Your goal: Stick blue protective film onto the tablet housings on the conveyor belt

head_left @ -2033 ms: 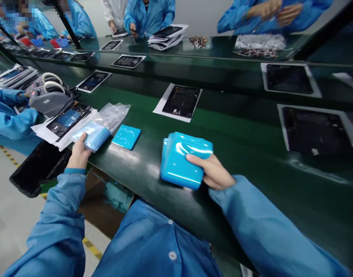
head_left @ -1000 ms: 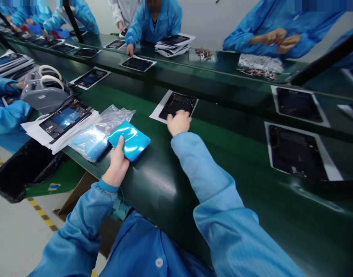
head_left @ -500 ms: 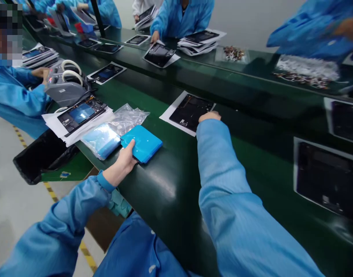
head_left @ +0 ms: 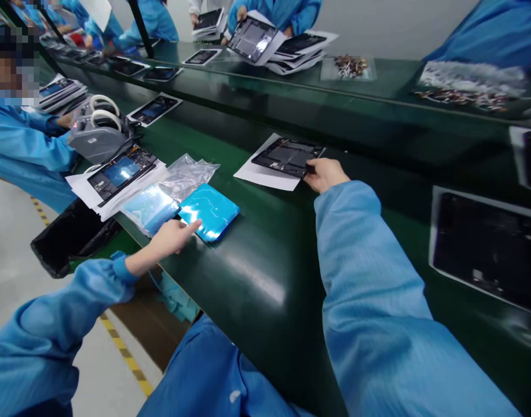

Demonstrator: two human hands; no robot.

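A black tablet housing (head_left: 286, 155) is pinched at its near right corner between the thumb and fingers of the right hand (head_left: 328, 175), and appears tilted above a white sheet (head_left: 267, 176) toward the workbench's (head_left: 248, 313) far edge. The left hand (head_left: 172, 236) is laid at the near left corner of a blue film stack (head_left: 213, 209), index finger extended; whether the stack is gripped cannot be told. Beside it, a clear plastic bag (head_left: 150, 205) is set along the near edge. Farther left, a grey machine (head_left: 106, 147) is marked with a label (head_left: 92, 140) too small to be read. Green surface is left exposed between the stack and the right-hand tablet panel (head_left: 491, 255).
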